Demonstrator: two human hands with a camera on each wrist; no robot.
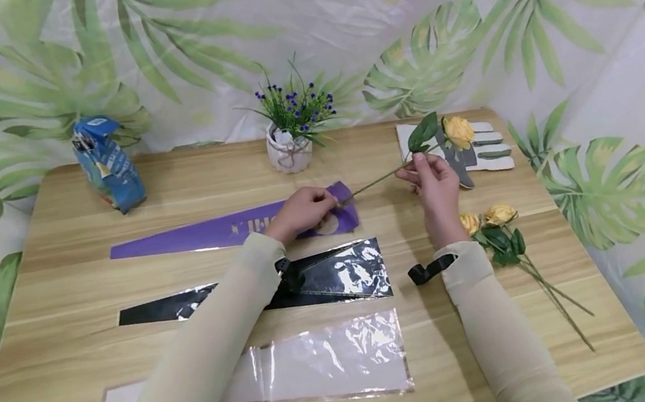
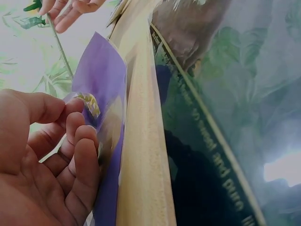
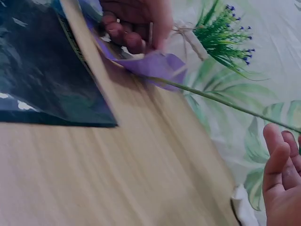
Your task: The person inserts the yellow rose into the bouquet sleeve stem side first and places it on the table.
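Note:
My left hand [image 1: 304,212] pinches the upper layer at the wide end of a purple flower sleeve [image 1: 196,235], which lies flat with its narrow end to the left. In the left wrist view that layer of the purple sleeve [image 2: 99,66] is lifted at the mouth. My right hand [image 1: 438,185] holds a yellow artificial rose [image 1: 459,132] by its stem, just below the leaves. The stem [image 3: 225,101] runs left, its lower end at the sleeve's mouth; the right wrist view cannot tell how far inside it reaches.
Nearer me lie a black flower sleeve [image 1: 157,310] and a clear whitish one [image 1: 322,364]. Two more yellow roses [image 1: 500,215] lie by my right forearm. At the back stand a blue bag [image 1: 109,167] and a potted plant [image 1: 290,153]; grey-and-white gloves [image 1: 494,161] lie behind my right hand.

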